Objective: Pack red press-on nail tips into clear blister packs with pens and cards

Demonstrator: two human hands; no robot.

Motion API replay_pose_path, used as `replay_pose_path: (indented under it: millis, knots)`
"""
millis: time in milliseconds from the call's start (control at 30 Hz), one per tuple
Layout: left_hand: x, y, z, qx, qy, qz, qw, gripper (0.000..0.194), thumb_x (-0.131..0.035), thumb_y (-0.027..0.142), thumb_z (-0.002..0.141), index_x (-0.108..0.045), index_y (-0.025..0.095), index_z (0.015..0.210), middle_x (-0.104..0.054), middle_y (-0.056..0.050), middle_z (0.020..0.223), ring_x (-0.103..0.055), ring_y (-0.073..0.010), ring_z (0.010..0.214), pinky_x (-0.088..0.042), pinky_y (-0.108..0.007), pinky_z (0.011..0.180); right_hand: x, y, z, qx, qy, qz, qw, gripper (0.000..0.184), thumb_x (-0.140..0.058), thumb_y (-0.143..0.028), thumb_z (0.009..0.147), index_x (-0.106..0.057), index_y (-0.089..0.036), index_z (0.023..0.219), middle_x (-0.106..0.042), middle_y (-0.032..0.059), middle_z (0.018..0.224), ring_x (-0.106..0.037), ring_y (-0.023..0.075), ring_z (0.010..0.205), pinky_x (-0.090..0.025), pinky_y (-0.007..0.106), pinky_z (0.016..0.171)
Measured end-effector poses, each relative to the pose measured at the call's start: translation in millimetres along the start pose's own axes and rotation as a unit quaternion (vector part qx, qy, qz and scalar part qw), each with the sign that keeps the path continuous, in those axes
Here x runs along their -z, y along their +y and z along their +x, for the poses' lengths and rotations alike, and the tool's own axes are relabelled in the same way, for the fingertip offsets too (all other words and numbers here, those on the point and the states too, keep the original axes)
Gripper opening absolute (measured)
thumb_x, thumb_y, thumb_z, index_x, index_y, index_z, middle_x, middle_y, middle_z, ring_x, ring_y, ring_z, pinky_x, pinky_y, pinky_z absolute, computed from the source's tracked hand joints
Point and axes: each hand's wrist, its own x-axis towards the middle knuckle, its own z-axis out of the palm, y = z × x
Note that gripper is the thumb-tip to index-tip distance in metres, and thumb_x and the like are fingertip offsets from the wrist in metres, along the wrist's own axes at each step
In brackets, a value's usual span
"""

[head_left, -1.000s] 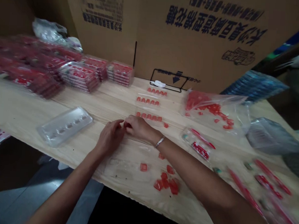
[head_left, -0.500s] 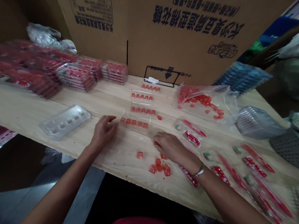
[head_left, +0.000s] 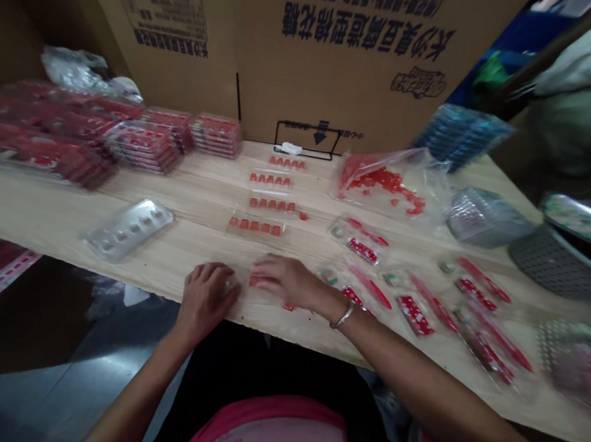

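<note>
My left hand [head_left: 208, 296] lies near the table's front edge, its thumb and fingers curled on the end of a clear plastic tray [head_left: 230, 282]. The tray is blurred and mostly hidden. My right hand [head_left: 286, 280], with a bracelet at the wrist, pinches a small red translucent cup-shaped piece [head_left: 256, 280] over it. More loose red pieces [head_left: 288, 306] show partly beneath the right hand. Ahead are clear trays with rows of red pieces [head_left: 255, 226]. A single red piece [head_left: 303, 216] lies beside one row.
An empty clear tray [head_left: 129, 229] lies to the left. Stacked red packs [head_left: 144, 146] stand behind it. A bag of red pieces [head_left: 382, 186], packets with red sticks [head_left: 433, 303], clear stacked trays [head_left: 491, 216] and a grey basket [head_left: 563, 257] are on the right. A cardboard box [head_left: 335, 70] stands behind.
Both hands have come nearer the front edge and closer together. My right hand has moved left and now pinches a red piece. The camera view has shifted slightly.
</note>
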Motion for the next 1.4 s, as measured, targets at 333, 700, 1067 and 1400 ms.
replay_pose_path:
  millis: [333,700,1067,1400]
  knots:
    - [-25.4,85.1,0.0,-0.241,-0.112,-0.021,0.964,0.017,-0.049,0.01,0.086,-0.063,0.016,0.093,-0.067,-0.009,0.093,-0.058,-0.0247,0.088,-0.048,-0.042,0.08,43.5,10.3,-50.6,-0.106,-0.102,-0.184,0.972,0.015,-0.06,-0.008,0.081,-0.063,-0.017,0.07,-0.065,0.0059,0.074,-0.055,0.019,0.079,-0.036,0.029,0.072]
    - [-7.0,110.7,3.1,0.287,-0.116,-0.62,0.721,0.025,-0.07,0.038,0.072,-0.066,0.017,0.083,-0.068,-0.003,0.076,-0.061,-0.013,0.065,-0.045,-0.024,0.06,35.1,-23.4,-62.8,-0.056,0.078,0.026,0.995,0.017,-0.057,-0.005,0.073,-0.059,-0.02,0.079,-0.063,0.0008,0.079,-0.055,0.017,0.08,-0.041,0.029,0.075]
    - [8.2,100.5,-41.5,0.391,-0.204,-0.716,0.541,0.031,-0.084,0.036,0.055,-0.064,0.014,0.063,-0.06,0.002,0.056,-0.052,-0.0058,0.05,-0.037,-0.018,0.053,-5.1,-64.1,-83.2,-0.026,0.074,0.171,0.982,0.019,-0.056,-0.004,0.076,-0.056,-0.02,0.085,-0.062,0.0004,0.082,-0.059,0.0139,0.078,-0.046,0.025,0.07]
    - [5.9,7.3,-31.1,0.044,0.11,-0.133,0.984,0.013,-0.056,0.02,0.082,-0.069,0.021,0.085,-0.066,-0.005,0.088,-0.058,-0.0202,0.083,-0.047,-0.035,0.076,-37.9,-24.3,21.7,0.003,0.038,-0.034,0.999,0.01,-0.071,-0.01,0.076,-0.064,-0.015,0.07,-0.066,0.003,0.071,-0.059,0.0155,0.07,-0.042,0.027,0.071]
